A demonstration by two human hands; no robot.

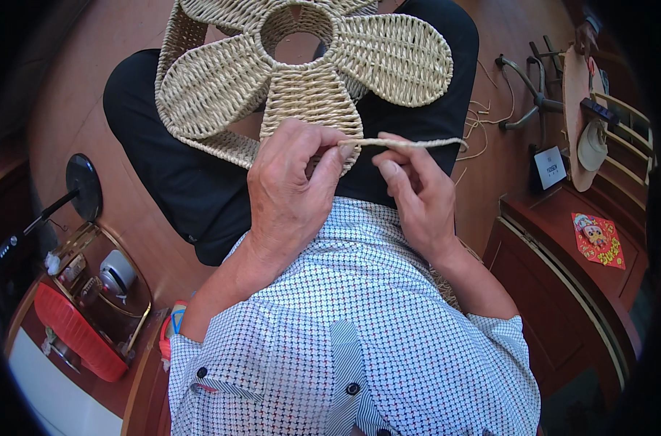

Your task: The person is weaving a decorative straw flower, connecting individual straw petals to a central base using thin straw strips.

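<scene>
A flower-shaped woven straw piece (396,58) with a round opening in its centre lies across my lap. Its nearest petal reaches down to my left hand (294,174), which is closed, thumb and index finger pinching the end of a straw cord (443,143) at the petal's edge. From that pinch the cord runs to the right, nearly level. My right hand (418,189) is half curled around it, and the cord crosses the index finger close to the thumb. Part of the petal's lower end is hidden behind my left hand.
Loose straw strands (479,123) lie on the floor right of my knee. Farther right stand a metal-legged stool (523,91), a round board with a cap (592,145), and a wooden cabinet (563,276). A red basket (76,334) and a black round stand base (83,187) are at left.
</scene>
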